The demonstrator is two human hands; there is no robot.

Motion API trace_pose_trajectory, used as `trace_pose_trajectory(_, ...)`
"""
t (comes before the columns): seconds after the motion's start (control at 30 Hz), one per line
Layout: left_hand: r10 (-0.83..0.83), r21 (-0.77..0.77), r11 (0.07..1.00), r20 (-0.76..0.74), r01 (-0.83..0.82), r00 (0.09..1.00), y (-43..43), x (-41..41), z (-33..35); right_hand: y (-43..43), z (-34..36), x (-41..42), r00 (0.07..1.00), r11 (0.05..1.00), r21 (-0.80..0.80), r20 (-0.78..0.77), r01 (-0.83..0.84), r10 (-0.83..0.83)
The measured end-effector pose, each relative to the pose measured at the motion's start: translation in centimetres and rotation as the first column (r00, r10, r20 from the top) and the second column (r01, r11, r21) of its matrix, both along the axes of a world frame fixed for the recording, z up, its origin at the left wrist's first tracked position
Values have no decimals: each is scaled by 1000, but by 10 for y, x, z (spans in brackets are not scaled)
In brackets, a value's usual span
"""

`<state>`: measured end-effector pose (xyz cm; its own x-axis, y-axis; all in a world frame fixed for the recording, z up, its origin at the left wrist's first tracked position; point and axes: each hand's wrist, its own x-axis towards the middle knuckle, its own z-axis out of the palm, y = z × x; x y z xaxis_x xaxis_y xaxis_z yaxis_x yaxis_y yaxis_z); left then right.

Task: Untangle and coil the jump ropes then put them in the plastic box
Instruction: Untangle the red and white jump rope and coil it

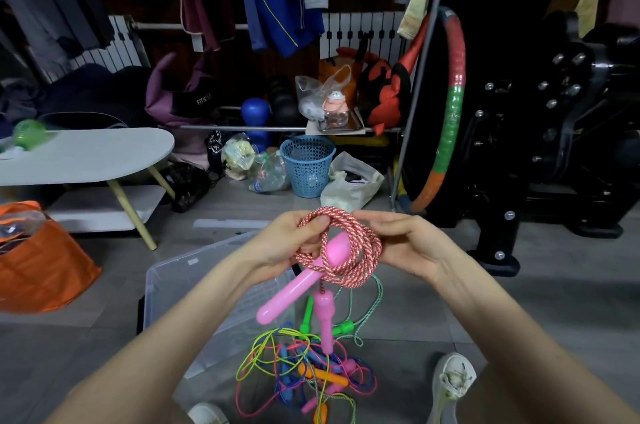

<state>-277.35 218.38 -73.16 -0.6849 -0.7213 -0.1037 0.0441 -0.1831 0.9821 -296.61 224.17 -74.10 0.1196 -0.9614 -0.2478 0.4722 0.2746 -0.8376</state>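
Holding the red-white rope coil (360, 276) w/ both hands: your left hand (291, 243) pinches the top loops, your right hand (412, 247) grips the other side. Keep the loops snug & same size. Tuck the pink handles (294, 288) in so they don't flop. Then drop it flat in the clear plastic box (166, 299), just below-left. The tangled pile (304, 366) lies by your feet.
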Motion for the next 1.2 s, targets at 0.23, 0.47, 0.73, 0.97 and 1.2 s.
trace_pose_trajectory(0.23,-103,-63,993,-14,102,995,5,-1,-1,6,-12,-2,991,992,126,-132,-15,31)
trace_pose_trajectory(0.47,-160,-49,986,-42,158,986,-1,9,-5,16,-3,-13,934,992,117,-358,46,-1)
trace_pose_trajectory(0.73,-115,-38,993,-77,112,990,-7,15,-1,24,-1,-12,919,984,107,-384,143,-92)
trace_pose_trajectory(0.97,-150,-92,985,-18,148,988,-9,17,1,27,0,-10,866,993,-61,-486,101,-118)
trace_pose_trajectory(1.2,-179,-22,984,-41,178,983,-5,17,3,22,-2,-22,937,960,29,-230,277,-263)
